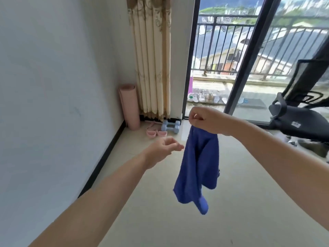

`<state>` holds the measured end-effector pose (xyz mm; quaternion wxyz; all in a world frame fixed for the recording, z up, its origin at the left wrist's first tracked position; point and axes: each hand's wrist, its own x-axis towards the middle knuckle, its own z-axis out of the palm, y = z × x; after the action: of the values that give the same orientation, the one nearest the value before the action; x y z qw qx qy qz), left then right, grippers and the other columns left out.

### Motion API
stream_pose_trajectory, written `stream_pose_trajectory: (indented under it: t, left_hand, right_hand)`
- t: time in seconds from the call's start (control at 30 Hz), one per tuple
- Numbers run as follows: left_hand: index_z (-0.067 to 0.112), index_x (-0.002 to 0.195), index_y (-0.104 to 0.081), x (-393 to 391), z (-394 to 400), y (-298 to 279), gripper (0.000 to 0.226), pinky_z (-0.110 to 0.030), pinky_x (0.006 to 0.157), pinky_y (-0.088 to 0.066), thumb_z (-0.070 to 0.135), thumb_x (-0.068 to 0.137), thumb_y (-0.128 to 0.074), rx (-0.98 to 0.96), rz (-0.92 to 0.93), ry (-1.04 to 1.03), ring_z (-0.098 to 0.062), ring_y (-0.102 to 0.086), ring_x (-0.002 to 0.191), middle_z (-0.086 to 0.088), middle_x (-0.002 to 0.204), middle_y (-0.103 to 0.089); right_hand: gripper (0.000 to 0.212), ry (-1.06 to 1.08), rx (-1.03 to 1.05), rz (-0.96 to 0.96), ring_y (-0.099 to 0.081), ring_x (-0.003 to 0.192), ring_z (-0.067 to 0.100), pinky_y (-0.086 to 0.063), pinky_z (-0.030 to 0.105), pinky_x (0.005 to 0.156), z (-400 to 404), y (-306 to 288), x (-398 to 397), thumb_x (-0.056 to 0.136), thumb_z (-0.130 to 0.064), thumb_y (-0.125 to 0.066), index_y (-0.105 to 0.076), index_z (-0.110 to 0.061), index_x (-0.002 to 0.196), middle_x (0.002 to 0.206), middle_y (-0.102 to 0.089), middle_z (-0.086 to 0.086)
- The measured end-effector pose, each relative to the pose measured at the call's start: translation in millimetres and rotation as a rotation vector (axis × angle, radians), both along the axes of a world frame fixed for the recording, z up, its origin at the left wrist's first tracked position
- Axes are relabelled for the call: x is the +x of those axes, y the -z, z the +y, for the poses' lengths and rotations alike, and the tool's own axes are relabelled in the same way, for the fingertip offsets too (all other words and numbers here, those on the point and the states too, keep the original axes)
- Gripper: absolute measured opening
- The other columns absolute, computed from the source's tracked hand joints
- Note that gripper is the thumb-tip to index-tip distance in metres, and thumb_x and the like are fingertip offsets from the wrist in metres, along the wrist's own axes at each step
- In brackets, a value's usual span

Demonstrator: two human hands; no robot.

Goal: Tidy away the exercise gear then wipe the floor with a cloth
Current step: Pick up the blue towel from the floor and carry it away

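Head view shows you standing over the tiled floor (178, 220) with your right hand (206, 121) closed in a fist round the top of a blue cloth (197, 168), which hangs free in the air at about one o'clock from the centre of the view, well clear of the tiles. Your left hand (163, 148) reaches toward the cloth from nine o'clock, fingers loosely spread and holding nothing, its fingertips just beside the hanging fabric.

Judging by how things lie, the tidying half looks done: the rolled pink mat (129, 106) stands upright in the corner at eleven o'clock against the wall (53, 68), beside the curtain (151, 59), with the blue dumbbells (170, 126) and a pink piece of gear (156, 131), which you cannot identify at this size, gathered on the floor near its foot.

What remains is the wiping itself. The cloth has not yet met the floor, so you probably need to spread or fold it with both hands, then crouch. A black chair (302, 111) sits at three o'clock.
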<state>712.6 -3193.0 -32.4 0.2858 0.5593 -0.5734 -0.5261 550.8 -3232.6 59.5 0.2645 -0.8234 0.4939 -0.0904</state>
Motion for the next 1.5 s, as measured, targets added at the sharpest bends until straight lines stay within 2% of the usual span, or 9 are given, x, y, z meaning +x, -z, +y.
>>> stream_pose_trajectory:
  t: [0.2, 0.33, 0.47, 0.67, 0.8, 1.03, 1.2, 1.4, 1.5]
  left_hand:
    - [0.007, 0.134, -0.046, -12, -152, -10, 0.040, -0.023, 0.093, -0.040, 0.020, 0.096, -0.051, -0.070, 0.036, -0.012, -0.020, -0.053, 0.121, -0.010, 0.133, -0.054]
    - [0.003, 0.109, -0.061, -14, -266, -16, 0.018, -0.036, 0.093, -0.047, 0.005, 0.094, -0.051, -0.185, 0.111, -0.015, -0.020, -0.056, 0.096, -0.015, 0.103, -0.062]
    - [0.007, 0.084, -0.057, 20, -386, -31, 0.013, -0.013, 0.063, -0.047, 0.004, 0.095, -0.050, -0.238, 0.142, -0.027, -0.011, -0.054, 0.070, -0.001, 0.075, -0.058]
    - [0.015, 0.068, -0.056, 106, -525, -75, 0.018, -0.013, 0.053, -0.046, 0.009, 0.083, -0.065, -0.248, 0.169, -0.047, -0.002, -0.057, 0.054, 0.007, 0.060, -0.060]
    - [0.014, 0.066, -0.054, 174, -590, -104, 0.031, -0.009, 0.045, -0.043, 0.002, 0.094, -0.050, -0.290, 0.098, -0.192, 0.007, -0.051, 0.038, 0.016, 0.042, -0.057]
    - [0.018, 0.066, -0.051, 305, -679, -165, 0.032, -0.020, 0.057, -0.033, 0.008, 0.095, -0.049, -0.557, -0.223, -0.717, -0.011, -0.040, 0.061, 0.001, 0.065, -0.047]
    - [0.011, 0.088, -0.056, 386, -726, -223, 0.009, -0.008, 0.054, -0.035, 0.006, 0.093, -0.050, -0.737, -0.492, -1.044, -0.004, -0.042, 0.058, 0.007, 0.064, -0.047]
    - [0.002, 0.105, -0.066, 465, -790, -299, 0.022, -0.016, 0.069, -0.032, 0.003, 0.093, -0.049, -0.931, -1.120, -1.024, -0.022, -0.053, 0.085, -0.005, 0.087, -0.053]
    - [0.008, 0.099, -0.062, 499, -829, -340, 0.021, -0.026, 0.064, -0.032, 0.007, 0.096, -0.041, -0.916, -1.320, -0.950, -0.027, -0.051, 0.089, -0.008, 0.093, -0.054]
  right_hand:
    - [0.011, 0.011, -0.003, 0.019, -0.048, 0.073, 0.014, -0.037, 0.019, 0.058, -156, -29, 14, 0.096, -0.007, -0.043, -0.046, -0.016, 0.088, 0.088, -0.055, 0.000]
    - [0.021, 0.074, 0.012, -0.075, -0.043, 0.068, 0.013, -0.037, 0.024, 0.061, -264, -38, 26, 0.095, -0.004, -0.044, -0.047, -0.019, 0.080, 0.076, -0.051, -0.008]
    - [0.029, 0.177, 0.028, -0.218, -0.041, 0.067, 0.012, -0.032, 0.021, 0.059, -375, -48, 32, 0.088, 0.002, -0.049, -0.052, -0.021, 0.070, 0.074, -0.047, -0.003]
    - [0.014, 0.091, -0.045, 0.128, -0.046, 0.064, 0.011, -0.034, 0.020, 0.056, -515, -55, 72, 0.084, -0.004, -0.056, -0.068, -0.012, 0.087, 0.071, -0.054, -0.003]
    - [0.017, -0.087, -0.074, 0.146, -0.041, 0.061, 0.011, -0.030, 0.018, 0.054, -616, -63, 136, 0.088, -0.009, -0.055, -0.063, -0.006, 0.072, 0.065, -0.047, 0.003]
    - [0.019, -0.429, -0.137, -0.111, -0.045, 0.079, 0.015, -0.034, 0.023, 0.063, -756, -101, 302, 0.097, -0.015, -0.045, -0.060, -0.004, 0.094, 0.076, -0.049, 0.001]
    - [0.014, -0.620, -0.290, -0.328, -0.047, 0.072, 0.018, -0.039, 0.024, 0.068, -825, -159, 400, 0.088, -0.018, -0.061, -0.049, -0.022, 0.094, 0.070, -0.052, -0.004]
    - [0.011, -0.595, -0.578, -0.613, -0.046, 0.074, 0.018, -0.036, 0.014, 0.063, -908, -224, 497, 0.087, -0.001, -0.057, -0.060, -0.011, 0.084, 0.075, -0.051, 0.002]
    - [0.019, -0.530, -0.974, -0.507, -0.056, 0.088, 0.029, -0.043, 0.029, 0.075, -951, -261, 541, 0.088, -0.003, -0.053, -0.069, -0.002, 0.098, 0.093, -0.059, 0.014]
